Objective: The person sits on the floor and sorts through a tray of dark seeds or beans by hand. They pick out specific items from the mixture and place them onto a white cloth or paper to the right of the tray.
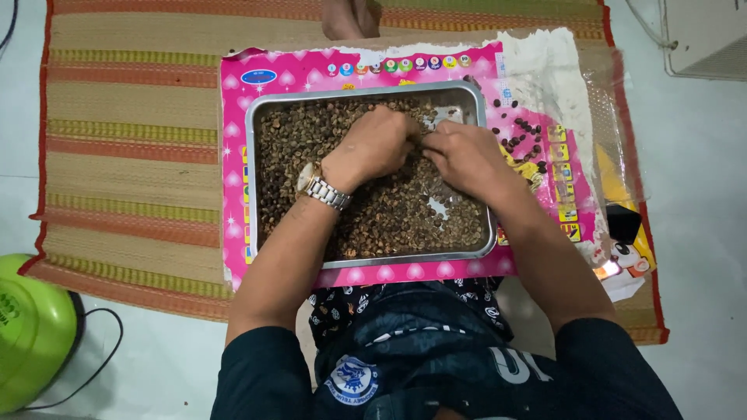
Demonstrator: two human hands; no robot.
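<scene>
A rectangular metal tray lies on a pink printed sheet and is filled with small brown seeds or beans. My left hand, with a metal watch on its wrist, rests knuckles-up in the tray's middle, fingers curled into the seeds. My right hand is beside it, fingertips meeting the left hand's fingers over the seeds. What the fingertips pinch is hidden. A small pile of darker beans lies on the sheet right of the tray.
A striped woven mat covers the white floor under the sheet. A green round appliance with a black cable sits at bottom left. Another person's foot shows at the top edge. A yellow printed package lies at the right.
</scene>
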